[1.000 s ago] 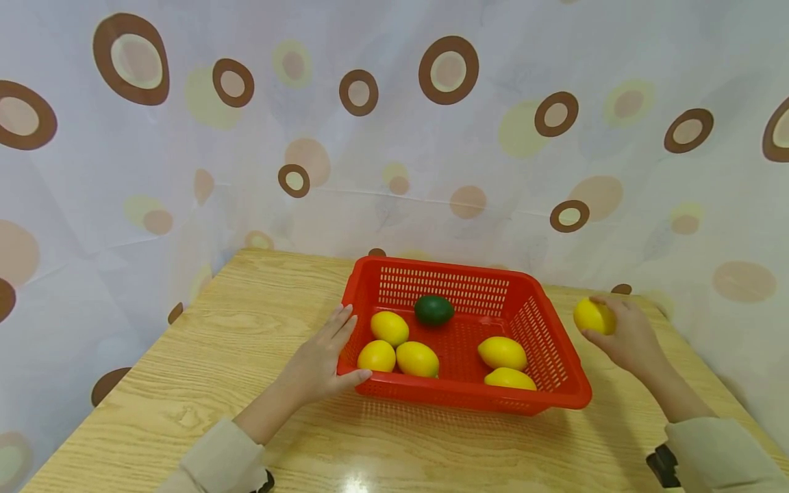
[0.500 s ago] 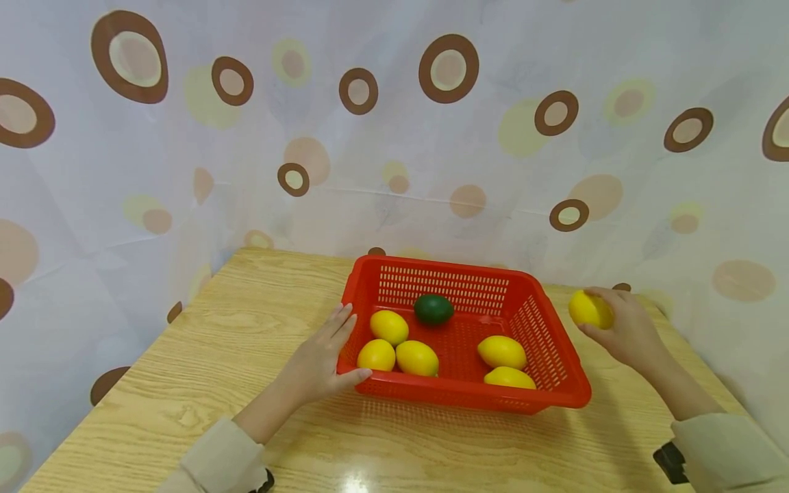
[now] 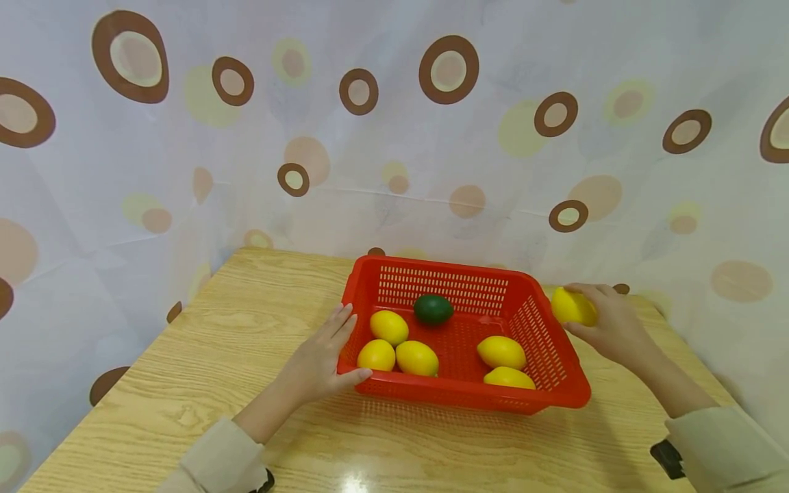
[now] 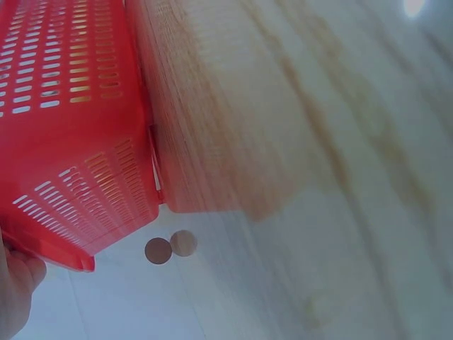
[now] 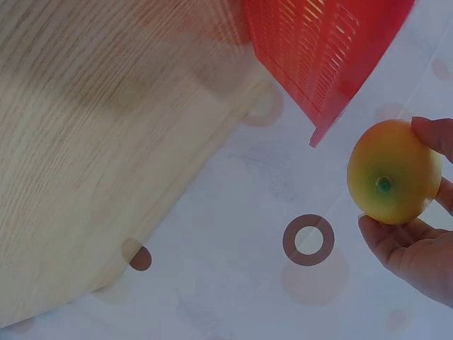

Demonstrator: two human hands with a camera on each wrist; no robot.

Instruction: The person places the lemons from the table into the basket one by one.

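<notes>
A red plastic basket (image 3: 456, 396) with slotted walls stands on the table. Inside, three lemons (image 3: 416, 359) cluster at the left, two lemons (image 3: 502, 353) lie at the right, and a dark green fruit (image 3: 433, 310) rests near the back. My left hand (image 3: 314, 363) rests on the basket's front left corner, fingers straight along the left rim and thumb at the front rim. My right hand (image 3: 616, 329) holds another lemon (image 3: 572, 307) between thumb and fingers, above and beside the basket's right rim. The right wrist view shows this lemon (image 5: 393, 170) with its greenish stem end.
The wooden table (image 3: 246, 294) extends left and in front of the basket. A pale curtain (image 3: 394, 137) with brown rings and spots hangs behind it and along both sides. The basket's right rim (image 3: 557, 329) stands between the held lemon and the basket's inside.
My right hand has moved left and slightly up with the lemon, bringing it close to the basket's right rim. My left hand and the basket have not moved.
</notes>
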